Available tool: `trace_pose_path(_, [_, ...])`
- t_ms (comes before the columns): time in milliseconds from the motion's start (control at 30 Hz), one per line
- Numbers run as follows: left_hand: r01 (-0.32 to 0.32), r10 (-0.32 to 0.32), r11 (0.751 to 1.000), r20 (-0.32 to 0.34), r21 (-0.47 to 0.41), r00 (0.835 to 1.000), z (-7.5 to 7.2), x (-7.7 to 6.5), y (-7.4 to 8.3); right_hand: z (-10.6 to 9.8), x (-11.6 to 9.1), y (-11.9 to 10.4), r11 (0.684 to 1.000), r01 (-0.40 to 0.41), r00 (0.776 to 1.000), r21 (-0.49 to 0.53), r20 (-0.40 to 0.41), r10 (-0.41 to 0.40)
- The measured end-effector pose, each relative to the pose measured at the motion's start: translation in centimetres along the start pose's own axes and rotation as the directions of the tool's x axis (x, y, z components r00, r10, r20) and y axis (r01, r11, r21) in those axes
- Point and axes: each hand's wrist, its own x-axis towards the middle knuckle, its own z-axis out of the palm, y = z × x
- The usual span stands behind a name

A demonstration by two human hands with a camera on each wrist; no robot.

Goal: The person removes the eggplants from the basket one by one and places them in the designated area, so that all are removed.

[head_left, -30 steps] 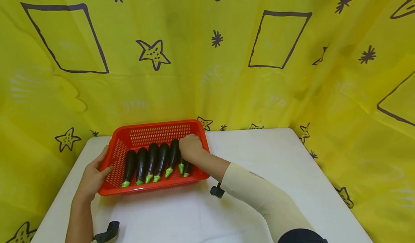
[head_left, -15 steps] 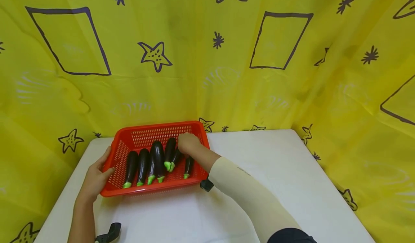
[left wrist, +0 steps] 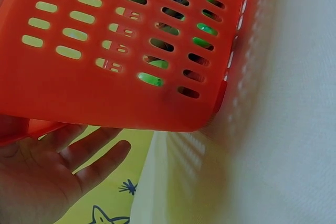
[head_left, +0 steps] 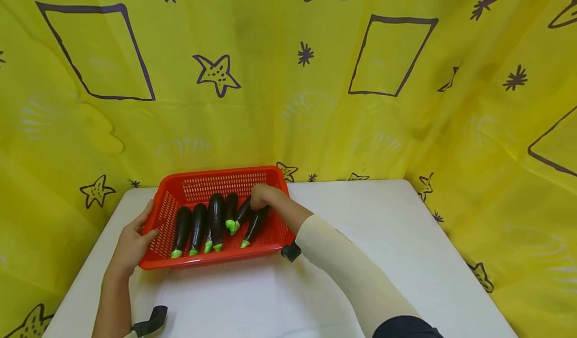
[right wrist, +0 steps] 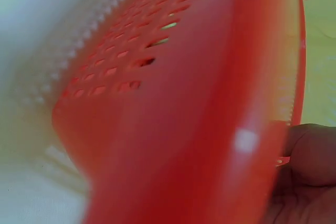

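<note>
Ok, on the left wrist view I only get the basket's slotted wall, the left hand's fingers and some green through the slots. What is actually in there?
Observer: From the head view, several dark eggplants lie in the red basket, green tips toward the person.
Operator: And where is the right hand? I can't see it.
Observer: The right hand reaches into the basket near its right end, over the far ends of the eggplants there.
Operator: Are they all lined up straight?
Observer: No, the rightmost eggplant slants, its green tip further left than its far end.
</note>
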Motion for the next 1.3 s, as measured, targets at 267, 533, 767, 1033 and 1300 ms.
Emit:
trace_pose_path(267, [-0.001, 0.001, 1.0, 0.004, -0.023, 1.0, -0.1, -0.1, 0.2, -0.6, 0.0, 0.9, 0.895, -0.084, 0.996, 0.438, 0.056, 0.066])
trace_pose_path(533, [-0.003, 0.003, 1.0, 0.012, -0.01, 1.0, -0.1, 0.1, 0.0, -0.1, -0.1, 1.4, 0.89, -0.031, 0.994, 0.456, 0.108, -0.02])
trace_pose_path(767, [0.0, 0.0, 1.0, 0.013, -0.001, 1.0, -0.1, 0.2, 0.0, -0.5, -0.4, 1.5, 0.832, -0.079, 0.992, 0.55, 0.123, 0.013])
trace_pose_path(1033, [0.02, -0.02, 1.0, 0.024, -0.008, 1.0, 0.0, 0.3, 0.0, -0.9, -0.4, 2.0, 0.74, -0.156, 0.969, 0.655, 0.248, -0.016])
trace_pose_path(1300, [0.009, -0.009, 1.0, 0.011, -0.015, 1.0, -0.1, 0.2, 0.2, 0.5, -0.4, 1.4, 0.771, -0.103, 0.994, 0.628, 0.091, 0.058])
